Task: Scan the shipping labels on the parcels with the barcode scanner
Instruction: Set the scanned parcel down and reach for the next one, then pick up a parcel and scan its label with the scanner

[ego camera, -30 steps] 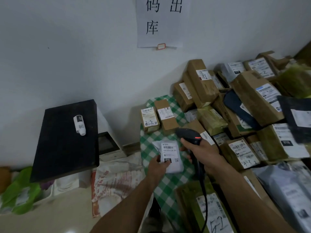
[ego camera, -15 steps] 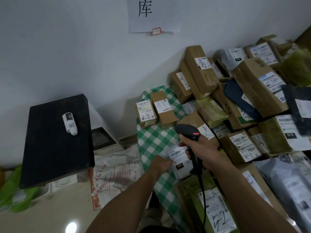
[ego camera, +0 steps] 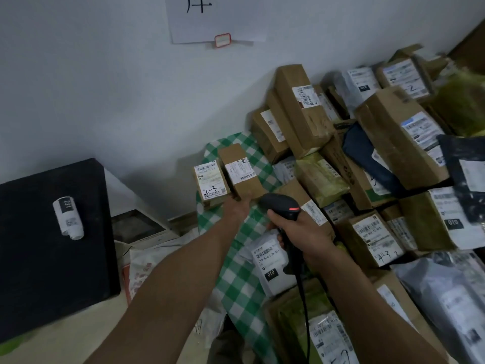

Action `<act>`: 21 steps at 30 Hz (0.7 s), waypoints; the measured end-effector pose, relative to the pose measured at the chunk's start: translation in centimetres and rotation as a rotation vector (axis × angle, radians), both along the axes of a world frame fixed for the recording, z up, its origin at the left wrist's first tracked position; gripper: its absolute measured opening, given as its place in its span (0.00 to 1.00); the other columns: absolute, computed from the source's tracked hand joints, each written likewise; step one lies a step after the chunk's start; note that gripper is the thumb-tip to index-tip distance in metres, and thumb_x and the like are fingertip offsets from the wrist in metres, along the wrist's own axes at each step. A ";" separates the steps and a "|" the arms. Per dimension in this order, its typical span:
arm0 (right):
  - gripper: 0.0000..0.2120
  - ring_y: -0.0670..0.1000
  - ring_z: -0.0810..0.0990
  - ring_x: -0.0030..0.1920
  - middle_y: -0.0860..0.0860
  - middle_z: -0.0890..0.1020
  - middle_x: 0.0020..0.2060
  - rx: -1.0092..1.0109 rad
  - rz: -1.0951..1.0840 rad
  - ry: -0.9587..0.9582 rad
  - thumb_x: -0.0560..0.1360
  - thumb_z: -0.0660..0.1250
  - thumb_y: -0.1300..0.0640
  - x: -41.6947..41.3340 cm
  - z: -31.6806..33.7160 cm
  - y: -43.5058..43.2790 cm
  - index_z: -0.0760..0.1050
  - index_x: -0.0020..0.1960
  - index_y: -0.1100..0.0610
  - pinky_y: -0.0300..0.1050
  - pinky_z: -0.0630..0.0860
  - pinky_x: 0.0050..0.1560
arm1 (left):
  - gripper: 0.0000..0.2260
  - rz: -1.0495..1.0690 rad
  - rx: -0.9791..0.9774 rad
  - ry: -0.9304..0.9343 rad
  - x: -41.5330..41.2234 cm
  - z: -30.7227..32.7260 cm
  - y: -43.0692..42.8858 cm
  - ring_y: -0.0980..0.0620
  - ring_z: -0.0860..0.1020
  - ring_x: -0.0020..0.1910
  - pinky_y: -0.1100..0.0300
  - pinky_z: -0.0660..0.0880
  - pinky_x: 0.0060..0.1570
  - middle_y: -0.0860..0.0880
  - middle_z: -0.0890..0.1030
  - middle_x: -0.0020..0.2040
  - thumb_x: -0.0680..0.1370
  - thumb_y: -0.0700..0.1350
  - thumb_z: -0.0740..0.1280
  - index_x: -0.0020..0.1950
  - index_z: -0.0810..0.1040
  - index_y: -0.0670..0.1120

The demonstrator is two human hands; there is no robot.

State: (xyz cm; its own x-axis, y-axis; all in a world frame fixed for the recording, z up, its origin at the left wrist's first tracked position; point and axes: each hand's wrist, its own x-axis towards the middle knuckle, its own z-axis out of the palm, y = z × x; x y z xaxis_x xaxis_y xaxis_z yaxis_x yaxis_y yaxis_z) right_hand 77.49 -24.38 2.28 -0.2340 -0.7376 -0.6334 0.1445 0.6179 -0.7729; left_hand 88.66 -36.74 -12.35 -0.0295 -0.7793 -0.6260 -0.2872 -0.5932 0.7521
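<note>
The right hand (ego camera: pixel 301 229) is holding the black barcode scanner (ego camera: pixel 282 206) tight, with its fingers wrapped round the handle. The left hand (ego camera: pixel 236 207) is touching the near end of a small brown box (ego camera: pixel 240 170); I cannot tell if its fingers are gripping it. A white soft parcel (ego camera: pixel 267 264) is lying label up on the green checked cloth (ego camera: pixel 236 279), just under the right hand. A second little box (ego camera: pixel 210 182) is sitting right beside the brown one. A big pile of parcels (ego camera: pixel 393 132) is lying on the right.
</note>
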 end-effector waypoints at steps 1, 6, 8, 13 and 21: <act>0.08 0.47 0.74 0.28 0.47 0.82 0.30 0.007 -0.006 0.001 0.80 0.71 0.54 -0.1 -0.1 -0.1 0.79 0.50 0.59 0.40 0.74 0.30 | 0.27 0.021 0.001 -0.003 -0.2 -0.4 -0.1 0.43 0.77 0.69 0.50 0.73 0.70 0.47 0.79 0.70 0.80 0.58 0.70 0.74 0.74 0.45; 0.09 0.46 0.74 0.27 0.49 0.83 0.32 0.027 -0.029 0.009 0.80 0.71 0.54 -0.9 -0.9 -0.4 0.80 0.51 0.61 0.40 0.74 0.29 | 0.31 0.043 -0.035 0.111 -0.6 -1.7 1.3 0.46 0.75 0.71 0.45 0.72 0.72 0.48 0.77 0.73 0.80 0.54 0.72 0.80 0.66 0.50; 0.09 0.47 0.75 0.28 0.50 0.84 0.33 0.034 -0.030 0.012 0.80 0.71 0.54 -1.2 -1.1 -0.4 0.81 0.51 0.60 0.40 0.75 0.29 | 0.33 0.037 -0.073 0.145 -0.7 -2.0 1.9 0.47 0.74 0.71 0.45 0.71 0.72 0.49 0.75 0.74 0.81 0.51 0.71 0.82 0.60 0.55; 0.11 0.48 0.74 0.27 0.45 0.80 0.27 0.053 -0.014 0.014 0.81 0.71 0.54 -1.8 -1.5 -0.6 0.80 0.52 0.63 0.40 0.74 0.29 | 0.43 0.045 -0.093 0.204 -0.9 -2.6 1.4 0.47 0.74 0.71 0.41 0.72 0.72 0.48 0.74 0.75 0.79 0.46 0.73 0.82 0.48 0.65; 0.12 0.48 0.74 0.28 0.48 0.81 0.28 0.058 -0.028 -0.006 0.80 0.71 0.54 -1.8 -1.6 -0.5 0.80 0.53 0.64 0.40 0.74 0.29 | 0.48 0.035 -0.060 0.318 -0.3 -5.0 1.2 0.49 0.75 0.71 0.43 0.73 0.70 0.50 0.77 0.72 0.69 0.43 0.81 0.79 0.58 0.66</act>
